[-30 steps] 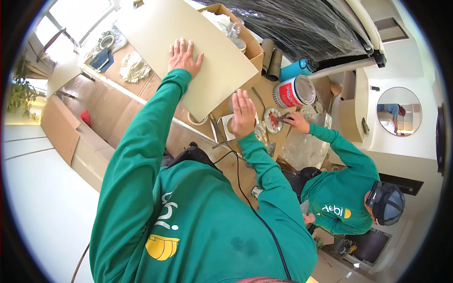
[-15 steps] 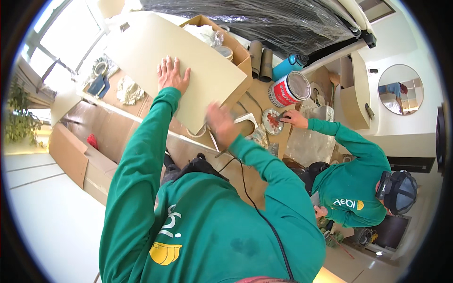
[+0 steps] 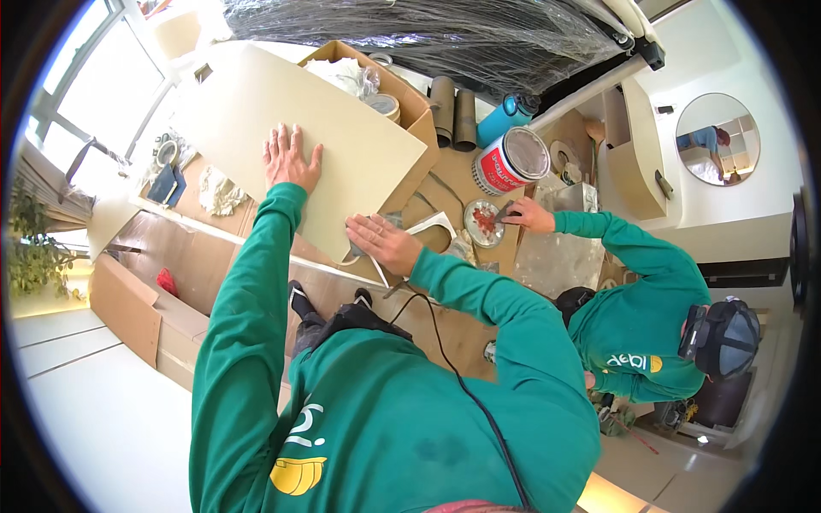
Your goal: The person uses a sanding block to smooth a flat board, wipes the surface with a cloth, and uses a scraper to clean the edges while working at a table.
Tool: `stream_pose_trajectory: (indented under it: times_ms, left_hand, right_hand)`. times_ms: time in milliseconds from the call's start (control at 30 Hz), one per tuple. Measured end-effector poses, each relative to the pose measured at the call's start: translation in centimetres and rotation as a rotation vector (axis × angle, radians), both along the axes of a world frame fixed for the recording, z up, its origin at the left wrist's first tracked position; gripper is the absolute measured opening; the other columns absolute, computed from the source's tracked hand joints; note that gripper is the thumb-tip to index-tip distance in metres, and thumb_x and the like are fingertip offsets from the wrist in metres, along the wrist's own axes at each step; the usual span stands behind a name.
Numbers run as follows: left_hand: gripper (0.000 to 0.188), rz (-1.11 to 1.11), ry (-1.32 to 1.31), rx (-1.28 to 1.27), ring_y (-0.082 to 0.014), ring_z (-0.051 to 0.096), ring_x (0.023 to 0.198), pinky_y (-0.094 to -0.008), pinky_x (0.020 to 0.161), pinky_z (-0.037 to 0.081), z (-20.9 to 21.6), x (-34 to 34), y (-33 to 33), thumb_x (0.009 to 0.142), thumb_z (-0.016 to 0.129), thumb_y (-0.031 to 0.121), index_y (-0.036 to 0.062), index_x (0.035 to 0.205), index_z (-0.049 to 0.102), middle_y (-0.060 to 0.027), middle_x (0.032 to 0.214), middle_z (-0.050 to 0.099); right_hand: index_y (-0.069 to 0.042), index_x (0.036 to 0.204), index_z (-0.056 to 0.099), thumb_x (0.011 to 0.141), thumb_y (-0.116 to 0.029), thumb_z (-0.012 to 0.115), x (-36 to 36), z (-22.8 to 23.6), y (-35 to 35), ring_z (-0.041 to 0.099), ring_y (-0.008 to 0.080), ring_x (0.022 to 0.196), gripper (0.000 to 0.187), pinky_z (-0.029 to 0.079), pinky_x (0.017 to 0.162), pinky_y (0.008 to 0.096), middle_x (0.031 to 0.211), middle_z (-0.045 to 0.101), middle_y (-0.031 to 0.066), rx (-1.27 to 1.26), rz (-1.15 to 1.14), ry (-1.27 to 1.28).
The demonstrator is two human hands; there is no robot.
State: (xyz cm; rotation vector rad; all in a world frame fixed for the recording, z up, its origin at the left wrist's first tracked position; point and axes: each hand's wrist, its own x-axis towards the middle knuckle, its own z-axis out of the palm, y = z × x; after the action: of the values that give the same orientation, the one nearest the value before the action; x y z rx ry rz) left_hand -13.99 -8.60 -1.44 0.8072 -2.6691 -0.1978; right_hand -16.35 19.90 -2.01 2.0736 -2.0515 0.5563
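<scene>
A large cream-coloured board [image 3: 342, 128] lies slantwise over the work surface. My left hand [image 3: 291, 161] rests flat on its face, fingers spread, holding nothing. At the board's near right edge is my right hand [image 3: 385, 244], its fingers stretched out and lying along the edge. Something small and dark shows by its fingertips, too covered to make out; the palm is hidden. To the right, a co-worker's hand [image 3: 528, 215] holds a small dark scraper-like tool over a round pale lid [image 3: 485, 224] with reddish paste on it.
A red and white paint can [image 3: 511, 161], a blue bottle [image 3: 506, 120] and two dark cardboard tubes [image 3: 463, 120] stand beyond the lid. An open cardboard box [image 3: 419, 107] sits behind the board. A black cable [image 3: 453, 363] runs down over my front.
My right hand, blurred before, has moved slightly left and down onto the board's edge, its fingers now straight. The whole view has shifted a little; my left hand keeps its place on the board.
</scene>
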Motion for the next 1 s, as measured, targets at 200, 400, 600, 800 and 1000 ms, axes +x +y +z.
stream_pose_trajectory:
  times_ms: [200,400,600,800,1000]
  left_hand:
    - [0.067,-0.032,0.002,-0.018,-0.0356,0.027,0.148,-0.0469,0.123,0.018,0.9,-0.4,0.6,0.097,0.051,0.051,0.0088,0.149,0.042,-0.0199,0.158,0.033]
    - [0.068,-0.003,-0.021,0.007,-0.0356,0.027,0.148,-0.0467,0.123,0.018,0.6,0.0,0.3,0.097,0.051,0.052,0.0091,0.149,0.042,-0.0192,0.157,0.034]
    - [0.069,-0.019,0.006,0.018,-0.0356,0.027,0.149,-0.0467,0.123,0.017,0.8,-0.5,0.5,0.096,0.052,0.052,0.0076,0.148,0.043,-0.0204,0.157,0.034]
    - [0.068,-0.009,-0.018,-0.017,-0.0357,0.027,0.148,-0.0469,0.123,0.018,0.4,-0.1,0.3,0.097,0.05,0.052,0.0086,0.148,0.042,-0.0197,0.157,0.035]
    - [0.071,-0.007,-0.009,-0.003,-0.035,0.024,0.149,-0.0462,0.124,0.016,0.2,-0.3,0.5,0.095,0.05,0.054,0.0081,0.149,0.041,-0.0198,0.158,0.033]
  right_hand:
    - [0.0,0.15,0.036,0.091,0.0,0.044,-13.6,-0.1,1.8,0.034,0.0325,0.146,0.06,0.026,0.122,0.0461,0.157,0.035,0.0192,-0.056,-0.401,0.024]
    - [0.0,0.149,0.039,0.091,-0.001,0.047,-2.2,-0.7,0.5,0.035,0.0312,0.146,0.059,0.029,0.122,0.0458,0.154,0.039,0.0197,-0.003,0.063,0.045]
    - [0.0,0.155,0.028,0.086,0.007,0.04,-18.4,-0.4,1.7,0.028,0.034,0.149,0.07,0.023,0.123,0.0451,0.159,0.031,0.0218,-0.023,-0.437,0.073]
    - [0.0,0.155,0.027,0.086,0.007,0.04,-17.8,0.7,1.4,0.026,0.0374,0.149,0.07,0.023,0.123,0.0478,0.161,0.026,0.0216,-0.183,-0.482,-0.02]
    - [0.002,0.152,0.034,0.089,-0.002,0.046,-6.6,-3.3,-0.3,0.03,0.0335,0.149,0.064,0.024,0.122,0.0492,0.159,0.032,0.021,-0.157,-0.377,0.005]
